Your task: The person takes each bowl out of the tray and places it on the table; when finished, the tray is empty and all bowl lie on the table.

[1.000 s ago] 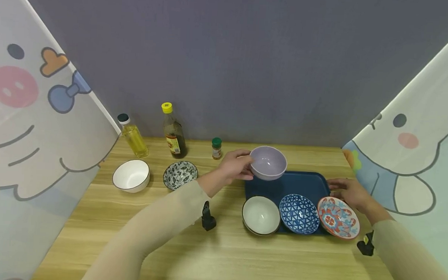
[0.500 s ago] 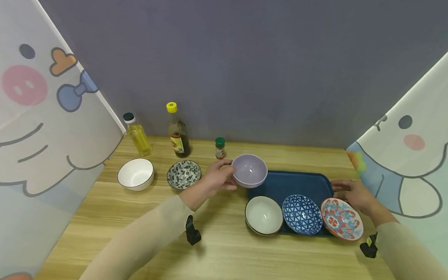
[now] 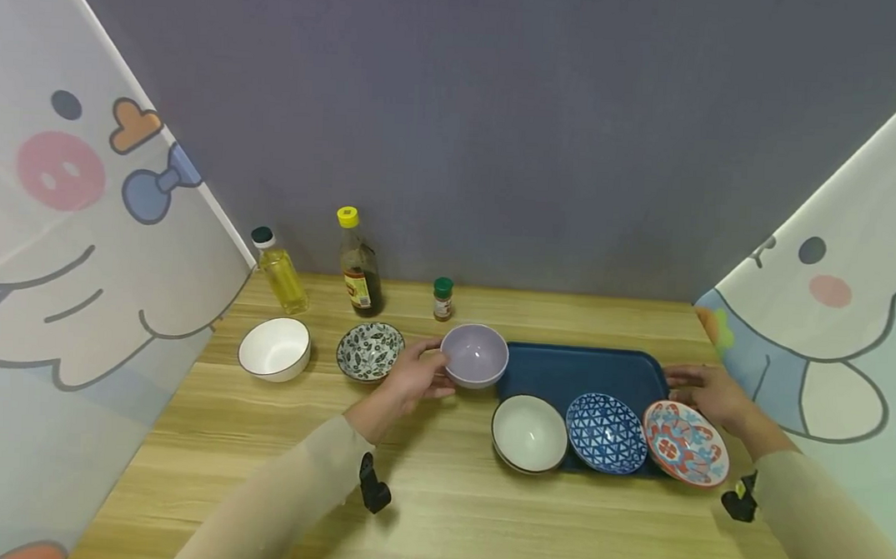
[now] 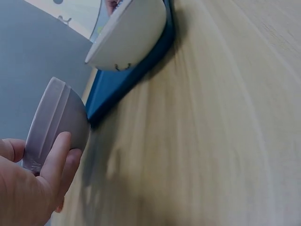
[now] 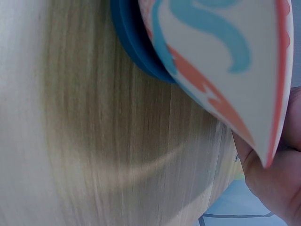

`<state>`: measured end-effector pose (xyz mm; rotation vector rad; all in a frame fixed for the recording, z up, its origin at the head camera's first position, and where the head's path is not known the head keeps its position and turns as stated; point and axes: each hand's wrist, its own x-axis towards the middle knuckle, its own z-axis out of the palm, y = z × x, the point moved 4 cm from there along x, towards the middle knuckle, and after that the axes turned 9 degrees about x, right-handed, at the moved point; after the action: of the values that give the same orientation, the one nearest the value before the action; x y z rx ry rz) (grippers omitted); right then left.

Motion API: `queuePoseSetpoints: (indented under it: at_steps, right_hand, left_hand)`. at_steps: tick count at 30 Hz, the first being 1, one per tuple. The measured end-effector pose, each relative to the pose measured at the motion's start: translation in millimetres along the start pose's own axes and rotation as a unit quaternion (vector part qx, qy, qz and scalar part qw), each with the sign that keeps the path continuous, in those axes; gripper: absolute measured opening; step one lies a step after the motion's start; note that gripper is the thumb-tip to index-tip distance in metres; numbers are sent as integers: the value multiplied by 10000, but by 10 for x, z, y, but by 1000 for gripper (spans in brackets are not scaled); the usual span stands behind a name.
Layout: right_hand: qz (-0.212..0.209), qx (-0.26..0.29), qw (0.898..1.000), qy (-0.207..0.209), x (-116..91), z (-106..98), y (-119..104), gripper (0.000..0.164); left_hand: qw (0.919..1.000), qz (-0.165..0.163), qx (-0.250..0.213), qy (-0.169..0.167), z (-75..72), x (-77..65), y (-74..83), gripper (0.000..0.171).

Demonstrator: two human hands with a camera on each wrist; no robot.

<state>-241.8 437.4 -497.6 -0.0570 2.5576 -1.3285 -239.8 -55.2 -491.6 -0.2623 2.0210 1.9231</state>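
- The lilac bowl (image 3: 475, 355) is gripped at its near rim by the left hand (image 3: 411, 377), fingers curled round its wall, just left of the blue tray (image 3: 582, 369) and low over the wooden table (image 3: 438, 496).
- The right hand (image 3: 706, 389) is laid with relaxed fingers at the tray's right edge behind the red-patterned dish (image 3: 684, 441), seemingly to steady it.
- 2 more bowls sit along the tray's front.
- 2 bowls, 2 bottles and 1 small jar stand at the left, before a grey wall (image 3: 499, 132).

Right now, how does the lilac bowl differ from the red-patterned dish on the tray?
The lilac bowl is plain and deep; the red-patterned dish is decorated and shallow. The left hand grips the lilac bowl beside the blue tray; the red-patterned dish sits on the tray's right end, overhanging, by the right hand. Both are round and hold nothing.
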Motion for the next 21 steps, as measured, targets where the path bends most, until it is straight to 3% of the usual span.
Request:
queuePoseSetpoints:
  at_steps: [11,21]
  right_hand:
    - [64,-26,10000,-27,1,10,30,51]
    - [23,2,10000,-54,3,4,37,51]
  left_hand:
    - [9997,-122,34,191,-69,13,-186,57]
    - [9993,-86,-138,327,-65,1,-216,54]
